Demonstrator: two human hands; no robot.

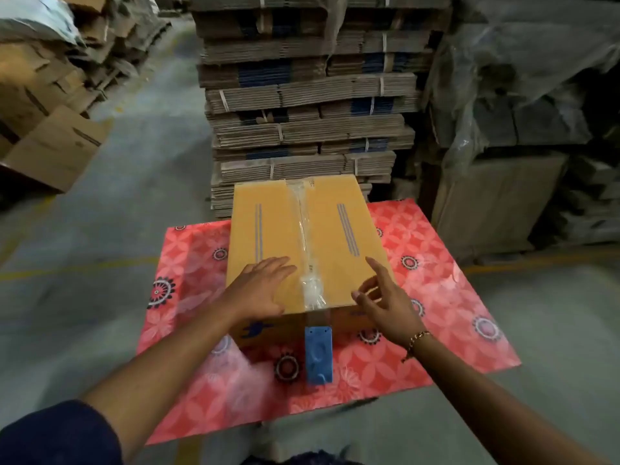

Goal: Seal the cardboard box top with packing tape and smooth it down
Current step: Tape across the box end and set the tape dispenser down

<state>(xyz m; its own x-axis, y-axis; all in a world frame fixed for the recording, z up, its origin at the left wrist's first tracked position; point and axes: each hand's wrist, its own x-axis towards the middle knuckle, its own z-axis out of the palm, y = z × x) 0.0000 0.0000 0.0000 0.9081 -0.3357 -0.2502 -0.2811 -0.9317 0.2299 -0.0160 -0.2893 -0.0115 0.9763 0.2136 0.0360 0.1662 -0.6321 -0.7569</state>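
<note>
Clear packing tape (306,229) already along cardboard box (268,236) seam but wrinkled near front edge, smoothing left, left hand (260,290) flat, right hand (385,297) spread, gripping nothing.

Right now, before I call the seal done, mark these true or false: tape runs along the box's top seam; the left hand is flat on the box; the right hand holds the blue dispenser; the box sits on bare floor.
1. Tape runs along the box top seam: true.
2. The left hand lies flat on the box: true.
3. The right hand holds the dispenser: false; it is open and empty, and the dispenser lies on the mat.
4. The box sits on bare floor: false; it is on the mat.
</note>
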